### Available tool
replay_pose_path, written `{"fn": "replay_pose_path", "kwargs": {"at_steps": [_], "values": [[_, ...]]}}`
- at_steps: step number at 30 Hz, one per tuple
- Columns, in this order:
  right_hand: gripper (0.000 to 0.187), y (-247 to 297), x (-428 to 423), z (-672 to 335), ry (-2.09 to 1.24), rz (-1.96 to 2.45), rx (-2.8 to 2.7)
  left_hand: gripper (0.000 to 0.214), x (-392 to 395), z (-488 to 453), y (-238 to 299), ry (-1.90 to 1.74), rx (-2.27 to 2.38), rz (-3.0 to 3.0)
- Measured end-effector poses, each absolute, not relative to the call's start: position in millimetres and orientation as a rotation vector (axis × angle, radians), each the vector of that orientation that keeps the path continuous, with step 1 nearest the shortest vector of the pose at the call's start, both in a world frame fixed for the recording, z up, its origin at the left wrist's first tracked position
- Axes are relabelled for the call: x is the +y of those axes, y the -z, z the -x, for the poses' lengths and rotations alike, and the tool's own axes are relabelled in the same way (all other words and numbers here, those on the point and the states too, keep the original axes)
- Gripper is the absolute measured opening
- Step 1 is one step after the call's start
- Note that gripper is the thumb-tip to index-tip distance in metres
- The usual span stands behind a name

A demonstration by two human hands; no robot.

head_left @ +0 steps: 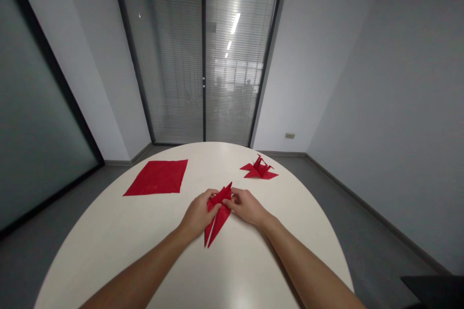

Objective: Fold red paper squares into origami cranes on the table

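Grip: both hands | folded red paper pinched between

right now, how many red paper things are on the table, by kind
flat red paper square: 1
folded red paper figure: 1
half-folded red piece, pinched by left hand and right hand: 1
total: 3

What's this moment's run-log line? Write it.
left hand: holds part-folded red paper | right hand: holds same | white table: flat red sheet left, red origami crane right
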State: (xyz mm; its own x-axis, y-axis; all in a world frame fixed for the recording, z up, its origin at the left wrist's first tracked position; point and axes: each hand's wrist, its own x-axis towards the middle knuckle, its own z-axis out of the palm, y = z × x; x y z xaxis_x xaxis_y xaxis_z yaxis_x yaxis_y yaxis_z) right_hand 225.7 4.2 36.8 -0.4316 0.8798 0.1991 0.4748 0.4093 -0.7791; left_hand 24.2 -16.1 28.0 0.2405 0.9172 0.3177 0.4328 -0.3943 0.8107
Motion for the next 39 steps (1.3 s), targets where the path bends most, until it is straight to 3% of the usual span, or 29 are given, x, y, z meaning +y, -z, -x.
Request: {"fn": "replay_pose_path", "kwargs": {"at_steps": [5, 23, 39], "values": [[0.019, -42, 5, -229, -0.937, 1.022, -2.015, 0.023, -17, -24, -30, -1.053, 1.264, -1.949], [0.014, -50, 8, -227, -0.733, 1.049, -1.899, 0.018, -17, -24, -26, -1.036, 1.278, -2.101], [0.032, -51, 13, -235, -0.878, 0.972, -1.764, 0.014, -18, -21, -27, -1.039, 1.223, -2.018]]}}
